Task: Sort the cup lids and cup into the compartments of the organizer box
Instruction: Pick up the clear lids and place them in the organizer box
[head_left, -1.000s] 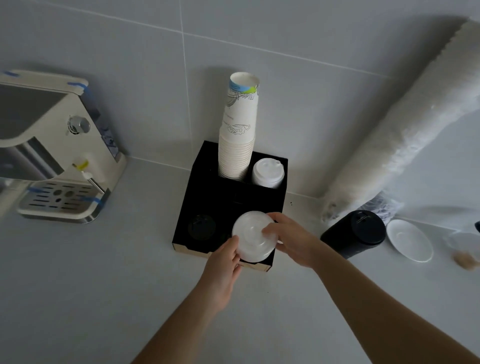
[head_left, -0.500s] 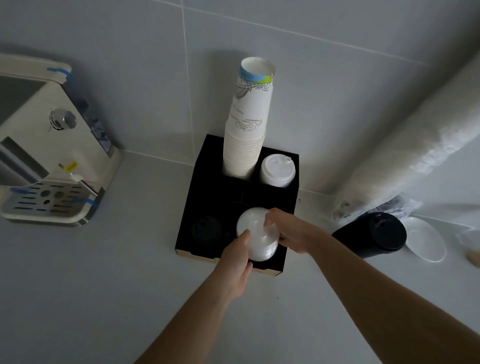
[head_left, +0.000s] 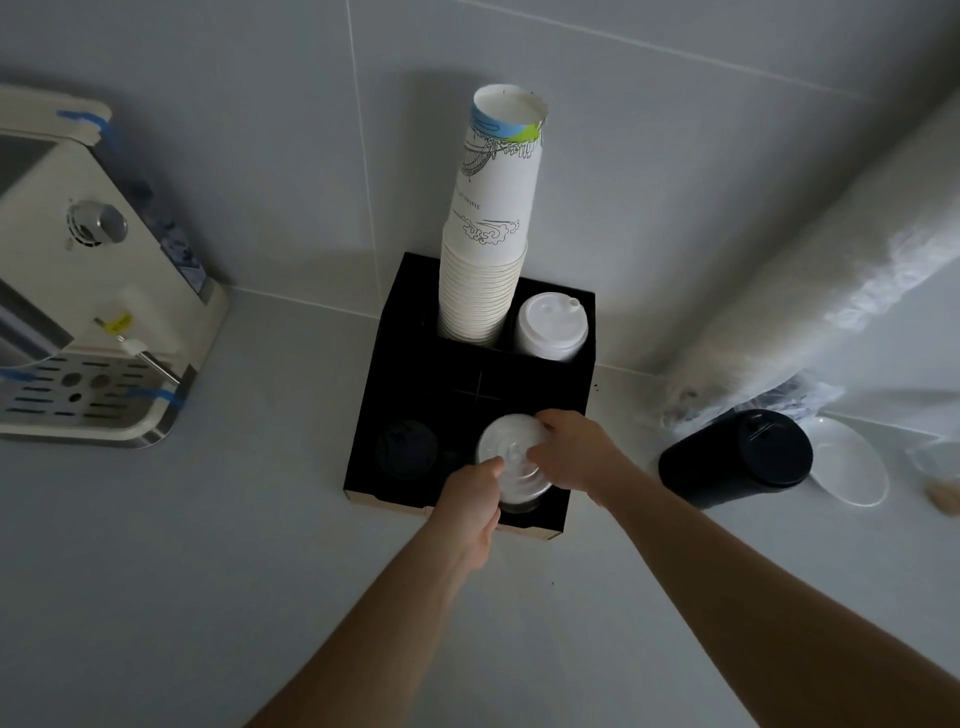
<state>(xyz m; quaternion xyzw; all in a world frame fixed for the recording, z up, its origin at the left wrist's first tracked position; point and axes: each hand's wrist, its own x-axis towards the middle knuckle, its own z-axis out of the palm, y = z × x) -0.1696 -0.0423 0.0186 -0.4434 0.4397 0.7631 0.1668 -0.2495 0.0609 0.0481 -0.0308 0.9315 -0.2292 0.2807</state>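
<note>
Both hands' fingers (head_left: 543, 457) gripping clear lids (head_left: 511, 460), organizer box (head_left: 415, 384) compartment beneath hidden.

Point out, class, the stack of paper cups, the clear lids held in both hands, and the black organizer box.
stack of paper cups (head_left: 491, 244), head view, printed side of the top cup.
clear lids (head_left: 511, 452), head view, top face.
organizer box (head_left: 405, 312), head view, left wall.

Black organizer box (head_left: 410, 332), clear lids (head_left: 511, 460)
</note>
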